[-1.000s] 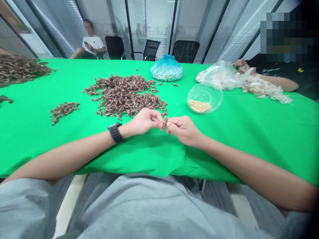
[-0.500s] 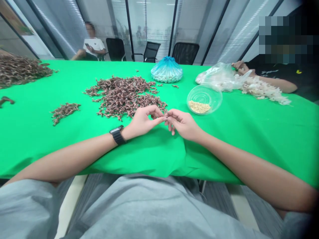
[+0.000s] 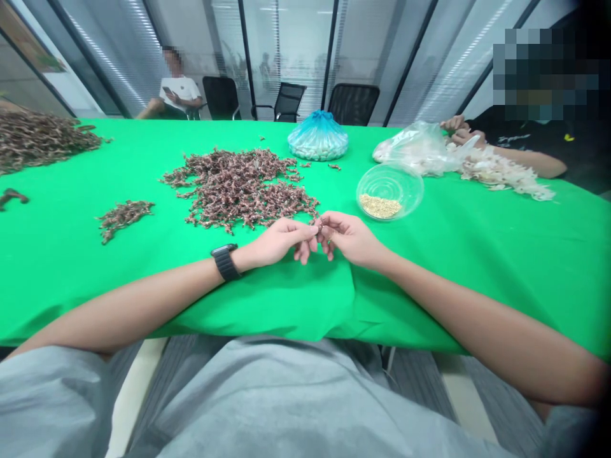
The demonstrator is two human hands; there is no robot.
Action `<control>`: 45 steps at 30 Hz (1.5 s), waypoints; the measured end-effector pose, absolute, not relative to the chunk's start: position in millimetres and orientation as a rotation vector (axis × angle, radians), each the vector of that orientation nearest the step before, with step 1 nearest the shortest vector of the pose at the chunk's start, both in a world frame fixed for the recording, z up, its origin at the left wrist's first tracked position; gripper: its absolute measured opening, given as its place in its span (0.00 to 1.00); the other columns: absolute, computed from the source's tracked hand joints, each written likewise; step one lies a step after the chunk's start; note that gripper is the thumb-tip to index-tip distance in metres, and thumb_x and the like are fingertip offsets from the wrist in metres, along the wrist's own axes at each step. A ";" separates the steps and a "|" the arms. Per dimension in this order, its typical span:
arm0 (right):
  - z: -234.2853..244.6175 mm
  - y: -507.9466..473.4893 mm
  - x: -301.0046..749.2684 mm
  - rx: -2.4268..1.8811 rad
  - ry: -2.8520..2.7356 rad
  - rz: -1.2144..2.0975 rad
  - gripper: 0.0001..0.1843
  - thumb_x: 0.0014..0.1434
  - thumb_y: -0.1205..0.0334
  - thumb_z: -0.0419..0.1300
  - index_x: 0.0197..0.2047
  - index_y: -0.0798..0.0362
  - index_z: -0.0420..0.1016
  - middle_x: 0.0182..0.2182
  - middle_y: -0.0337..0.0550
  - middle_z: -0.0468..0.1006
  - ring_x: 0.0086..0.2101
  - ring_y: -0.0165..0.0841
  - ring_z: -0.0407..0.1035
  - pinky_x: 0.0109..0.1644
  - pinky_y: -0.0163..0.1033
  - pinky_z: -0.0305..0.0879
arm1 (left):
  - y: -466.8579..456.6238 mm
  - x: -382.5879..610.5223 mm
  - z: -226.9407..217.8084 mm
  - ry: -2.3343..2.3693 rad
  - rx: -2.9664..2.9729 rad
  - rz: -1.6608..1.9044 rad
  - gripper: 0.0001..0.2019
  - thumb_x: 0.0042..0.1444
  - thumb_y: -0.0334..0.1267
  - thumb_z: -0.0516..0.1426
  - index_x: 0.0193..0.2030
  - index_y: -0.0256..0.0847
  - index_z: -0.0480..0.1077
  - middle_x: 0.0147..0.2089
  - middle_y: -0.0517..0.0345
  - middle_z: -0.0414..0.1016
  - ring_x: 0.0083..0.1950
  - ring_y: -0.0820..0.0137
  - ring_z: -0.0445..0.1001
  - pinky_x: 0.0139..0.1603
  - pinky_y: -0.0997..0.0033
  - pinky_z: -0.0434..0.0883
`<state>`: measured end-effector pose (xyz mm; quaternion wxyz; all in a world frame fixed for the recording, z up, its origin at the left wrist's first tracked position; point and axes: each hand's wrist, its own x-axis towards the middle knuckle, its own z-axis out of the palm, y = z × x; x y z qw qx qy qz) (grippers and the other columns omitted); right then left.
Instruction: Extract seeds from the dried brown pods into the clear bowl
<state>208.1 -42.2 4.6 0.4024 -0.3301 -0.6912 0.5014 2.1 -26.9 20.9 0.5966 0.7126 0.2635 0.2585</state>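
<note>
In front of me my left hand (image 3: 281,241) and my right hand (image 3: 352,240) meet fingertip to fingertip over the green cloth. Both are closed in a pinch on one small reddish-brown twisted piece (image 3: 319,227), mostly covered by the fingers. It resembles the pieces in the large heap (image 3: 238,189) just beyond my left hand. To the right of my hands stands a clear round plastic bowl (image 3: 414,191) with pale yellow bits (image 3: 379,206) in its bottom. A smaller pile of thin brown pieces (image 3: 125,217) lies left of the big heap.
A tied blue-tinted bag (image 3: 318,141) of pale lumps stands at the back. Longer brown pieces (image 3: 41,140) are heaped far left. At the right, a person's hands (image 3: 461,130) work beside a clear bag (image 3: 415,149) and whitish peelings (image 3: 501,173). Another person (image 3: 180,89) sits behind.
My left hand has turned and dropped slightly, its other fingers now hanging below the pinch. My right hand has stayed nearly in place, and the fingertips still meet at the small piece.
</note>
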 end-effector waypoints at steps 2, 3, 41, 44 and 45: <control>3.3 -41.3 208.9 -0.856 -1.772 1.229 0.18 0.64 0.44 0.61 0.39 0.51 0.69 0.29 0.39 0.75 0.24 0.29 0.69 0.22 0.33 0.70 | -25.8 3.9 19.4 0.604 1.571 0.607 0.25 0.62 0.57 0.59 0.29 0.33 0.75 0.21 0.53 0.76 0.22 0.73 0.73 0.26 0.76 0.67; 3.0 -41.1 209.5 -0.887 -1.790 1.175 0.17 0.65 0.45 0.60 0.40 0.51 0.70 0.30 0.39 0.76 0.24 0.29 0.70 0.22 0.33 0.69 | -25.4 4.7 18.6 0.606 1.543 0.620 0.24 0.61 0.56 0.60 0.29 0.33 0.74 0.21 0.53 0.76 0.22 0.74 0.73 0.26 0.76 0.66; 30.4 -54.5 202.9 -1.084 -1.260 1.728 0.08 0.55 0.60 0.58 0.26 0.54 0.70 0.17 0.31 0.62 0.16 0.21 0.47 0.17 0.29 0.43 | -31.6 5.6 15.7 0.721 1.910 0.649 0.29 0.62 0.63 0.55 0.28 0.35 0.72 0.22 0.54 0.77 0.23 0.74 0.73 0.27 0.78 0.67; 32.3 -53.0 205.3 -1.000 -1.196 1.908 0.09 0.57 0.58 0.58 0.28 0.54 0.68 0.18 0.29 0.58 0.16 0.21 0.44 0.17 0.30 0.42 | -31.3 5.9 16.1 0.720 1.903 0.641 0.30 0.62 0.64 0.55 0.28 0.35 0.71 0.22 0.54 0.77 0.23 0.74 0.73 0.26 0.78 0.67; 31.3 -52.2 205.6 -1.006 -1.223 1.886 0.10 0.58 0.57 0.58 0.28 0.53 0.68 0.19 0.30 0.59 0.16 0.22 0.45 0.18 0.30 0.42 | -30.8 6.2 15.5 0.713 1.880 0.644 0.30 0.62 0.64 0.55 0.29 0.35 0.71 0.22 0.54 0.77 0.23 0.74 0.73 0.26 0.78 0.67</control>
